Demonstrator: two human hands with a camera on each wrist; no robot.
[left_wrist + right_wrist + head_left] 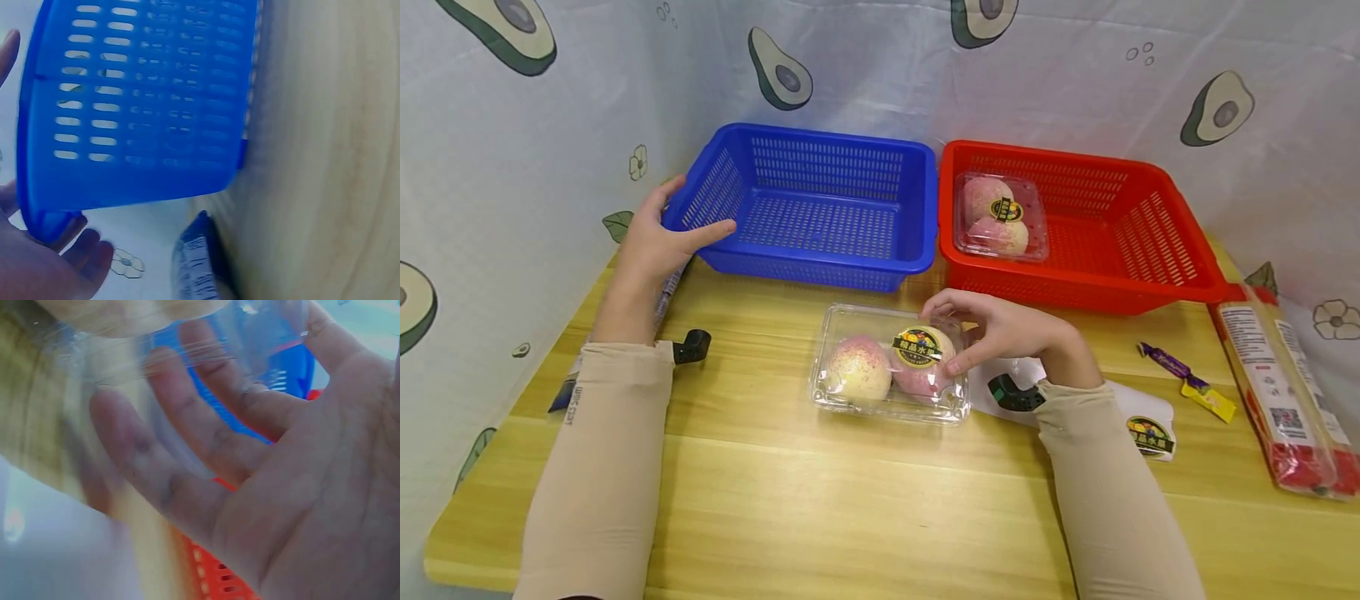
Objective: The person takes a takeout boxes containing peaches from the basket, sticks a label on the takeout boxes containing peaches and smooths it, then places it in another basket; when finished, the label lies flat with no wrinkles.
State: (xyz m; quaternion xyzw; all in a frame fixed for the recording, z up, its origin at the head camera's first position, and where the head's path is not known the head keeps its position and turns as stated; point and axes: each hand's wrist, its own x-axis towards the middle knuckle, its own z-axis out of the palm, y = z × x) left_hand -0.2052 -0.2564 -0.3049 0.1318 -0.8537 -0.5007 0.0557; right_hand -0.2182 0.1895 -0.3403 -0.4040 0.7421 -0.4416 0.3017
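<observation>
head | clear fruit box (887,367) | right-hand fingers (958,360) gripping its right end

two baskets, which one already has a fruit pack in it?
The red slotted plastic basket, on the right: a clear plastic clamshell of two pink fruits lies in its left end. The blue slotted plastic basket beside it holds nothing.

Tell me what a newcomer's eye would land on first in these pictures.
The blue basket and red basket stand side by side at the back of the wooden table. The left hand grips the blue basket's left corner. In front, the right hand grips a clear clamshell box of peaches; a second such box lies in the red basket.
</observation>
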